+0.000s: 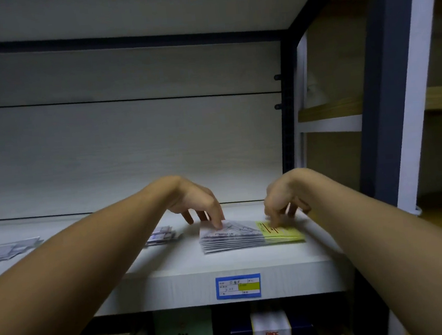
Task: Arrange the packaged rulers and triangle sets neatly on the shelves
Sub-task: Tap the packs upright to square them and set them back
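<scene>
Far left on the white shelf (185, 266), loose grey-and-white packets (6, 251) lie scattered near the edge of view, flat on the board. Moving in, the left forearm crosses low over the shelf front, and just behind it a small pile of packaged rulers (163, 235) sits flat, partly hidden by that arm. Now the left hand (195, 201): wrist high, fingers pointing down and slightly spread, fingertips (217, 224) touching the top left corner of the stack of triangle sets (243, 236), pressing on it rather than pinching. That stack lies flat on the shelf toward its right end, several clear packets with printed triangles, layered so their front edges step out a little, each with a yellow-green header card (287, 232) at the right end. On to the right hand (279, 195): also arched from above, fingers bent downward onto the yellow-green end of the stack; motion blur hides the tips, so I cannot tell whether they pinch the top packet or only press it. Below the stack, on the shelf's front face, a blue price label (238, 286) with a yellow-green patch. Under the shelf, boxes (271, 330) in shadow. Far right, the dark blue upright (385, 99) of the frame, with wooden shelving beyond.
</scene>
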Demonstrator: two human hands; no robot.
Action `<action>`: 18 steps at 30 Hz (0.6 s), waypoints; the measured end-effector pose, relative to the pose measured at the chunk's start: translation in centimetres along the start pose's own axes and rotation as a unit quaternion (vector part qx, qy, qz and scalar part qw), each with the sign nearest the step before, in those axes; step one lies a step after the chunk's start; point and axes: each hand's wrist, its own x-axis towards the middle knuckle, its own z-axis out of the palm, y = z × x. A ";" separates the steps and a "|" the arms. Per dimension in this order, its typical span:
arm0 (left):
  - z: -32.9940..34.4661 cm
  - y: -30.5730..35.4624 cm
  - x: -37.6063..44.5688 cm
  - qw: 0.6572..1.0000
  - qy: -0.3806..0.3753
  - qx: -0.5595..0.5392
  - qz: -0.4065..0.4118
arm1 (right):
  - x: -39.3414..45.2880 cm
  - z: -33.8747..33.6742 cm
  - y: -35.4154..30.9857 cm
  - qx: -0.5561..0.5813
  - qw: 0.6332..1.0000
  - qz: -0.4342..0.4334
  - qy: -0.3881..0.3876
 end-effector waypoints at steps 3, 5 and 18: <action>-0.1 0.8 -0.3 0.998 -0.010 0.062 0.000 | -0.9 -1.1 -0.2 0.029 0.996 -0.081 0.033; 0.4 1.3 -0.4 0.993 -0.026 0.113 0.002 | -1.4 -0.9 -0.3 0.074 0.988 -0.132 -0.021; 1.9 2.8 0.2 0.981 -0.034 0.187 0.029 | -1.0 1.2 -1.0 -0.149 0.977 -0.151 -0.021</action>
